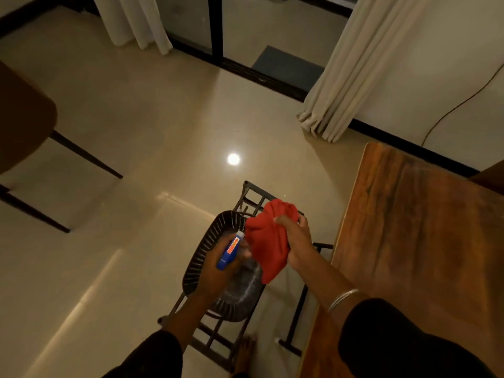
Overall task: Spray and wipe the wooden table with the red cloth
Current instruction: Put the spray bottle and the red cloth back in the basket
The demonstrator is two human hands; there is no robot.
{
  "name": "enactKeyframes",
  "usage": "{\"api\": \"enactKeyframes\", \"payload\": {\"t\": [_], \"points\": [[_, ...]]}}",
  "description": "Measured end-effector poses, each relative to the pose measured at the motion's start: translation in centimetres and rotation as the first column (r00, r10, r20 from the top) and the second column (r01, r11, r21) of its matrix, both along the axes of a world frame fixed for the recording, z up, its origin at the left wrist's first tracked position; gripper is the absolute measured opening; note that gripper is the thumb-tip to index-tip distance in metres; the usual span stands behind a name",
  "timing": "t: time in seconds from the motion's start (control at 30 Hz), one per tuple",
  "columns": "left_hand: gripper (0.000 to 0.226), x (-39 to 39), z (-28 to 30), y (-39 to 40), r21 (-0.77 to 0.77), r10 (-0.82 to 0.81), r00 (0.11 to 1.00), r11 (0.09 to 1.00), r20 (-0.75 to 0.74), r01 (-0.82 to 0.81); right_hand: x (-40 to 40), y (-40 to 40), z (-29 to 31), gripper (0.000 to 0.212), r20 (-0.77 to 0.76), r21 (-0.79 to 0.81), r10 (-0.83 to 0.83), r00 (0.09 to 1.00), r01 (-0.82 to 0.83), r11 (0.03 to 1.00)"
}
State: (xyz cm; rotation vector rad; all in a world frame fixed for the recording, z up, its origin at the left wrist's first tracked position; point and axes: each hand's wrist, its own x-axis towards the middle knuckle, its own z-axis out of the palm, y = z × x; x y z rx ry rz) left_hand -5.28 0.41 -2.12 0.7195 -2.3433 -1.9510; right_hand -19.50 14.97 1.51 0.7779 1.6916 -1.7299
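Observation:
My right hand (296,238) grips a bunched red cloth (268,241), which hangs down from my fingers. My left hand (218,264) holds a small blue spray bottle (230,251) with a white cap and an orange label, its tip pointing up toward the cloth. Both hands are over a black ribbed oval tray (203,257), left of the wooden table (414,233). The table's brown grained top fills the right side of the view, and my right forearm crosses its near corner.
The tray rests on a black metal rack (253,195) standing on the glossy tiled floor. A brown chair (24,118) with dark legs is at the left. Cream curtains (351,75) and a dark-framed sliding door are at the back. My bare foot (245,353) is below the rack.

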Motion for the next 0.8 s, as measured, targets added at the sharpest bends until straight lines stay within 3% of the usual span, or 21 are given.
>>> {"api": "enactKeyframes", "payload": {"t": [0.2, 0.37, 0.5, 0.6, 0.7, 0.8], "points": [[0.053, 0.9, -3.3, -0.2, 0.058, -0.081, 0.994, 0.995, 0.074, 0.077, -0.7, -1.1, -2.6, 0.055, 0.042, -0.097, -0.100, 0.994, 0.103, 0.990], [0.074, 2.0, -3.8, -3.1, 0.104, -0.342, 0.924, 0.939, 0.171, 0.328, -1.0, -1.6, -2.3, 0.033, 0.100, -0.182, -0.171, 0.980, 0.186, 0.965], [0.062, 1.5, -2.5, -7.1, -0.067, -0.419, 0.884, 0.895, 0.209, 0.440, -1.6, -2.1, -1.9, 0.023, 0.166, -0.214, -0.192, 0.967, 0.225, 0.951], [0.045, -1.8, -1.8, -9.2, -0.149, -0.338, 0.933, 0.923, 0.121, 0.354, -1.7, -2.6, -1.7, 0.023, 0.188, -0.232, -0.209, 0.960, 0.250, 0.940], [0.033, -7.3, -0.9, -9.5, 0.174, -0.186, 0.968, 0.972, 0.166, 0.157, -1.5, -2.9, -2.1, 0.026, 0.211, -0.250, -0.208, 0.955, 0.258, 0.933], [0.060, -11.5, -0.4, -8.1, 0.475, -0.359, 0.882, 0.860, 0.306, 0.185, -1.4, -3.1, -2.6, 0.026, 0.236, -0.281, -0.198, 0.951, 0.262, 0.923]]}}
